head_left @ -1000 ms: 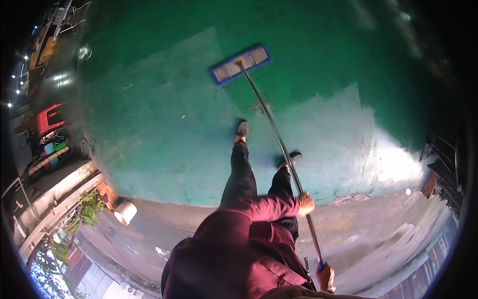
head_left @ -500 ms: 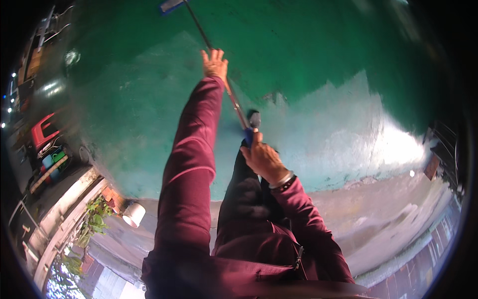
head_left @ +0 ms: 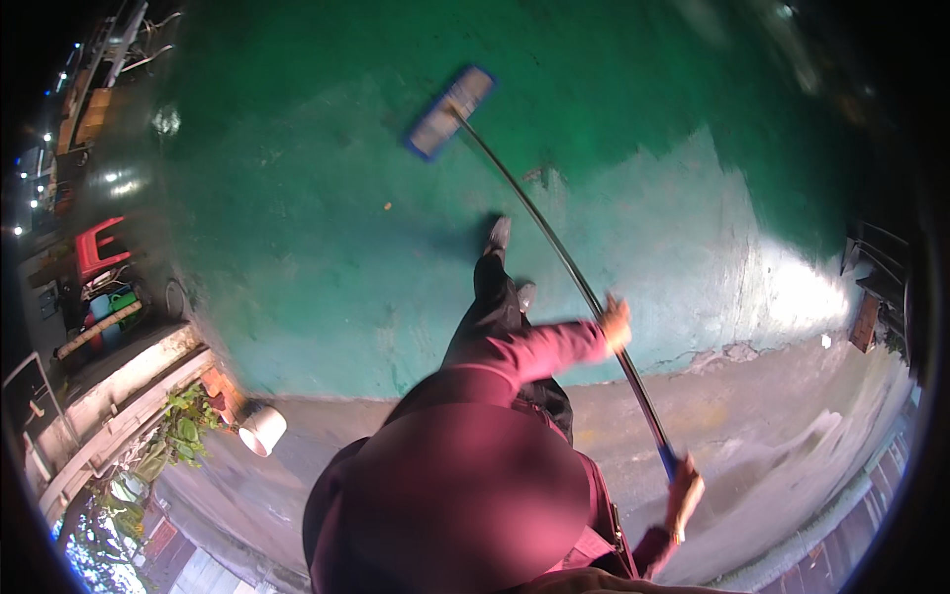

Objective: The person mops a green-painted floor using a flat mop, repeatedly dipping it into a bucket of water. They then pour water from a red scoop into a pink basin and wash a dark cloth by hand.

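A flat mop (head_left: pixel 554 236) slants across the green floor, its blue-edged head (head_left: pixel 473 91) lying flat ahead of me and slightly blurred. My left hand (head_left: pixel 616 323) is closed round the middle of the metal pole, the arm in a maroon sleeve crossing my body. Lower and further right, my right hand (head_left: pixel 685 489) grips the blue end (head_left: pixel 669 461) of the handle beside my hip. My dark shoe (head_left: pixel 499 234) is on the floor left of the pole.
To the left are a red plastic stool (head_left: pixel 91 247), a ledge (head_left: pixel 129 391), leafy plants (head_left: pixel 183 431) and a white bucket (head_left: pixel 262 431). Dark racks (head_left: pixel 876 267) stand at the right. The green floor (head_left: pixel 327 267) meets grey concrete (head_left: pixel 752 406) along a chipped edge.
The mop head has been drawn back toward me and rightward. Both hands have moved right and nearer my body along with the pole. One foot has stepped forward.
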Motion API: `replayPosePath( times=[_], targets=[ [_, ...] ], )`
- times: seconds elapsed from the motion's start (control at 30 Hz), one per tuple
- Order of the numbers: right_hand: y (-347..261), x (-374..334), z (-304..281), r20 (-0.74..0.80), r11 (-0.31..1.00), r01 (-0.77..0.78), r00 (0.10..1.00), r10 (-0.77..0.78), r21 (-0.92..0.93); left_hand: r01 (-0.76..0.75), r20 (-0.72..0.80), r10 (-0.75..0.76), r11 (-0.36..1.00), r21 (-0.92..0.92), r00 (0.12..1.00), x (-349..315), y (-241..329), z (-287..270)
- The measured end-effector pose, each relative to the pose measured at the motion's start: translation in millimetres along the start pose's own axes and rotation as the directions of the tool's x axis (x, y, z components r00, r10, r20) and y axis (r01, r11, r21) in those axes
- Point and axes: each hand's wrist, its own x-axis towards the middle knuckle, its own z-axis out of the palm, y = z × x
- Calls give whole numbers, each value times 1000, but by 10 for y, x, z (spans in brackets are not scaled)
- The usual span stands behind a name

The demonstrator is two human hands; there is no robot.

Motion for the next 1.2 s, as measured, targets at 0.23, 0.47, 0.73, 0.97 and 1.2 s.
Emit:
replayPosePath(
  times=[0.23,0.47,0.73,0.97,1.2],
  targets=[
    [1973,-1413,-366,-295,956,-275,909,294,105,-420,376,593,789,-448,712,-610,2191,27],
    [2129,-763,-496,-341,979,-95,940,28,-182,-239,257,368,874,-422,894,-587,1926,114],
    [-1624,163,-870,-282,902,326,871,-403,-285,-74,-381,-107,899,-432,918,-582,-1492,-1331],
    [-5833,-713,-238,-167,574,786,549,-819,-230,364,-767,-338,920,-146,545,-2035,-5188,-2601],
    [-7778,-1569,1641,-53,153,874,145,-988,-462,744,-377,-775,615,-262,508,-3969,-7373,-2671]
  ],
)
